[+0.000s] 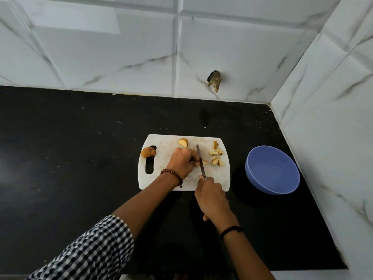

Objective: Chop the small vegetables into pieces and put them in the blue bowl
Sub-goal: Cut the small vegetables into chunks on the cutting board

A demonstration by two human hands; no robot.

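Note:
A white cutting board (pixel 161 178) lies on the black counter. My right hand (pixel 212 195) grips a knife (pixel 200 160) whose blade points away from me across the board. My left hand (pixel 181 162) pins a small potato piece (pixel 204 162) against the blade. Several cut potato pieces (pixel 216 156) lie at the board's right side. A halved potato (pixel 182 142) rests near the far edge. One whole small potato (pixel 148 152) sits at the board's left end, over the handle slot. The blue bowl (pixel 272 169) stands to the right of the board, with nothing visible inside.
The black counter (pixel 70 158) runs left and toward me. White marble-look tiled walls close in behind and on the right, meeting in a corner. A broken hole (pixel 214 80) marks the back wall above the board.

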